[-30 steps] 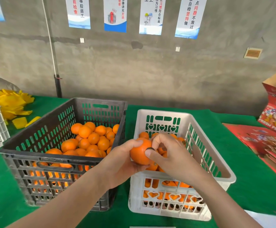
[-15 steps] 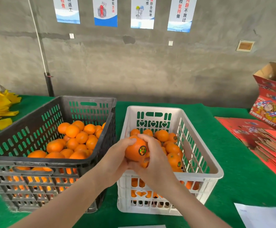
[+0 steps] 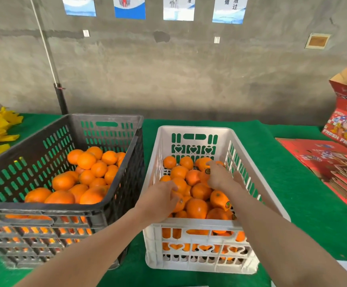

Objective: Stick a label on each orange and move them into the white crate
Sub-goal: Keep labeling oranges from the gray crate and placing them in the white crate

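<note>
The left hand [image 3: 158,201] curls its fingers round an orange [image 3: 178,205], low among the fruit just inside the near wall of the white crate [image 3: 195,223]. Beyond and to the right of that grip, the right hand [image 3: 220,179] lies with fingers stretched out, resting on a labelled orange [image 3: 204,164] (its sticker [image 3: 207,171] shows beside the thumb) near the crate's far end. Left of the left hand stands the black crate [image 3: 44,209] of oranges.
</note>
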A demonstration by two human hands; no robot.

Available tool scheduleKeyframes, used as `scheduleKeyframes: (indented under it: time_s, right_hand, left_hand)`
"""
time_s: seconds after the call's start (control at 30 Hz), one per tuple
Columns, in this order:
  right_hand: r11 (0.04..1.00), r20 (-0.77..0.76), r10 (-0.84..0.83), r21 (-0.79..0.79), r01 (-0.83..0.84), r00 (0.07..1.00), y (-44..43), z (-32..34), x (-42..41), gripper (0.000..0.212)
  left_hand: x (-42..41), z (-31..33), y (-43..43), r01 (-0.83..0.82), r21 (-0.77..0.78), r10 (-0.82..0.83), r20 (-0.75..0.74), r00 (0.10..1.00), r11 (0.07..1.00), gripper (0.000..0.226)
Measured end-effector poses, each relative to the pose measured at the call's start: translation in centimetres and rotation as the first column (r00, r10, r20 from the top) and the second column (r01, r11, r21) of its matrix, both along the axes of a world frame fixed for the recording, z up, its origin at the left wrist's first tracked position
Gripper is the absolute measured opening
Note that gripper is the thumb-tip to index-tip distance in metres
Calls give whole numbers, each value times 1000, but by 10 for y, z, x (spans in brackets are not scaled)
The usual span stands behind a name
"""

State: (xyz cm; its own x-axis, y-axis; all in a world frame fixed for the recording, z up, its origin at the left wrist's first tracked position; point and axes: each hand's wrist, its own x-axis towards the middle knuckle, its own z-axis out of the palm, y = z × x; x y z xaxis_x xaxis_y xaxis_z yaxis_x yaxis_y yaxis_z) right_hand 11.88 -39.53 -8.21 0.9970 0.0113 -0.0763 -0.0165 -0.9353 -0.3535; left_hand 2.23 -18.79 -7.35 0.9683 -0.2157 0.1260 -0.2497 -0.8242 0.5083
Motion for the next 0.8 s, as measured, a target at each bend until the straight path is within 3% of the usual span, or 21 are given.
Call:
scheduleKeyframes:
  time_s: [0.13, 0.23, 0.3, 0.37, 0.43, 0.5, 0.53, 0.6, 0.67, 0.73, 0.8]
  right_hand:
    - [997, -60, -62, -49, 59, 996, 4, -9, 2, 61]
    - [995, 180, -77, 83, 63, 981, 17, 16, -17, 49]
    - [967, 473, -38, 241, -88, 880, 33, 37, -47, 38]
    - [871, 730, 38, 311, -380, 683, 51, 47, -95, 18]
    - [749, 804, 191, 252, -613, 563, 65, 32, -148, 9]
    - [673, 671, 393, 257, -694, 629, 72, -2, -190, 17]
    - [677, 508, 504, 270, -684, 699, 74, -21, -203, 19]
    - [772, 26, 608, 215, -598, 793, 74, -58, -214, 30]
    - [826, -279, 559, 106, -553, 781, 71, -90, -214, 62]
    - [834, -351, 538, 87, -545, 767, 73, -107, -213, 83]
    - [838, -352, 528, 68, -541, 773, 79, -120, -213, 89]
  left_hand:
    - [0, -1, 0, -3, -17, 3, 2, 1000, 1000, 28]
    - [0, 2, 0, -9, -20, 9, 2, 1000, 1000, 27]
    - [-2, 6, 0, -6, -9, 7, 20, 1000, 1000, 23]
    - [-6, 11, -1, 2, -6, -2, 47, 999, 1000, 14]
    - [-11, 13, -1, -3, 3, 3, 134, 991, 1000, 18]
    - [-18, 10, 1, -37, -61, 51, 239, 970, 997, 21]
    - [-22, 9, 3, -48, -128, 82, 275, 958, 991, 20]
    - [-33, 5, 3, -50, -316, 144, 281, 949, 948, 15]
    - [-51, -1, 6, -73, -508, 240, 273, 932, 858, 18]
    - [-75, -11, 13, -74, -605, 341, 340, 876, 792, 23]
    - [-102, -30, 22, -61, -579, 371, 435, 820, 813, 26]
